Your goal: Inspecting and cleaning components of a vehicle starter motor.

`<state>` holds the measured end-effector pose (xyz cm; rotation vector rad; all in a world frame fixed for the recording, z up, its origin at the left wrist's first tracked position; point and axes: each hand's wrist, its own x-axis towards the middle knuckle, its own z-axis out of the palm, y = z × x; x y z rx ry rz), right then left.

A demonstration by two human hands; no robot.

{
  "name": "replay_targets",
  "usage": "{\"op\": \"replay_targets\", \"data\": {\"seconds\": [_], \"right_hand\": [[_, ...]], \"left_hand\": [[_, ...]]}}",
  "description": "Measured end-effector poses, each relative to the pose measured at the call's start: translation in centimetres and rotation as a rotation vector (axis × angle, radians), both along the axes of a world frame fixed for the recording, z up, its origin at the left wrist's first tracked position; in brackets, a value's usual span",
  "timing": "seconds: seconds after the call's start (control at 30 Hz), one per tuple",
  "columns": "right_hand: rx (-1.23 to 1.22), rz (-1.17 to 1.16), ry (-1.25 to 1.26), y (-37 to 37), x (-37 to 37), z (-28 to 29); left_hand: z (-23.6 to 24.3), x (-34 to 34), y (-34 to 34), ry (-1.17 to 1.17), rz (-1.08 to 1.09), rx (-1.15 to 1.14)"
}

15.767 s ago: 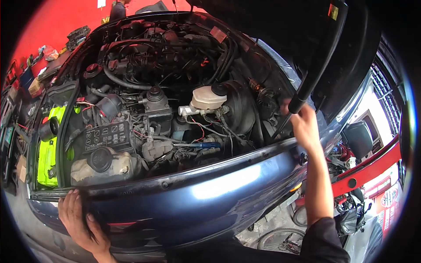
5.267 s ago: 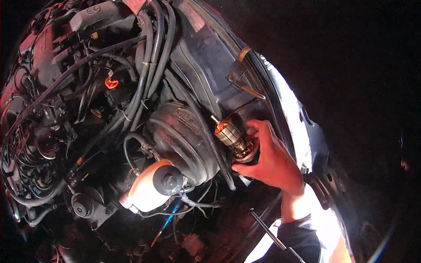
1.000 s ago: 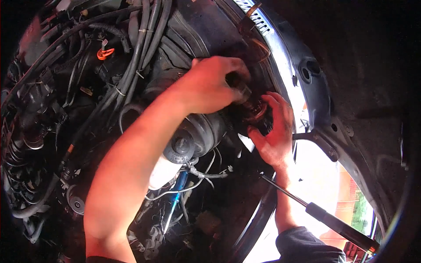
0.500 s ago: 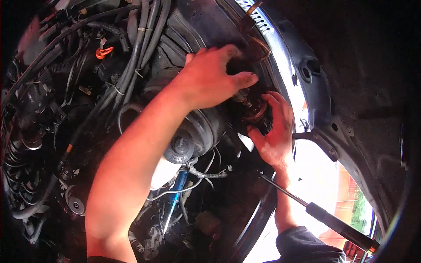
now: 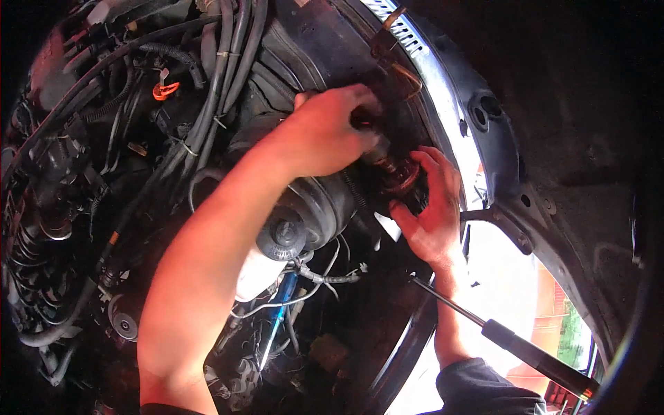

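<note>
In the engine bay, my right hand (image 5: 434, 207) curls its fingers and thumb round the sides of a dark, rusty-looking round part (image 5: 402, 181) with a short stem. Its exact kind is too dark to tell. Over the stem's upper end, my left hand (image 5: 333, 131) has thumb and fingers drawn together, slightly blurred. Whatever lies between those fingertips is hidden. Below my left forearm sit a black ribbed round housing (image 5: 321, 207) and a black cap (image 5: 282, 235) on a white reservoir (image 5: 256, 277).
A blue-handled screwdriver (image 5: 282, 301) stands among wires. Thick black hoses (image 5: 221, 76) and an orange pull ring (image 5: 166, 90) lie to the left. At right, a gas strut (image 5: 515, 339) slants across near my right forearm, beside the dark metal panel (image 5: 581, 166).
My left thumb and fingers have come together from a wide spread, and the hand has dropped slightly toward the stem. My right hand stays round the part.
</note>
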<state>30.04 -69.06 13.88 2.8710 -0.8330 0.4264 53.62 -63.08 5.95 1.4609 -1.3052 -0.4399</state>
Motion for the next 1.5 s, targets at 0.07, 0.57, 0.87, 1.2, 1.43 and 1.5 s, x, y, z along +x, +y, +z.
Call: {"op": "replay_targets", "data": {"seconds": [0.07, 0.57, 0.87, 1.2, 1.43, 1.5], "right_hand": [[0.000, 0.007, -0.010, 0.3, 0.3, -0.1], [0.018, 0.028, -0.032, -0.6, -0.2, -0.5], [0.112, 0.051, -0.103, -0.2, -0.4, -0.2], [0.173, 0.040, -0.103, -0.3, -0.4, -0.3], [0.191, 0.027, -0.100, -0.1, -0.5, -0.2], [0.193, 0.021, -0.096, 0.0, -0.2, -0.1]], "left_hand": [[-1.4, 0.5, -0.3, 0.168, 0.002, -0.497], [0.5, -0.3, 0.2, 0.039, 0.047, -0.020], [-0.6, 1.2, -0.4, 0.277, -0.212, -0.357], [1.3, 0.6, 0.3, 0.136, -0.167, 0.038], [0.4, 1.2, 0.2, 0.253, -0.298, -0.082], [0.3, 1.3, 0.4, 0.256, -0.325, -0.128]]}}
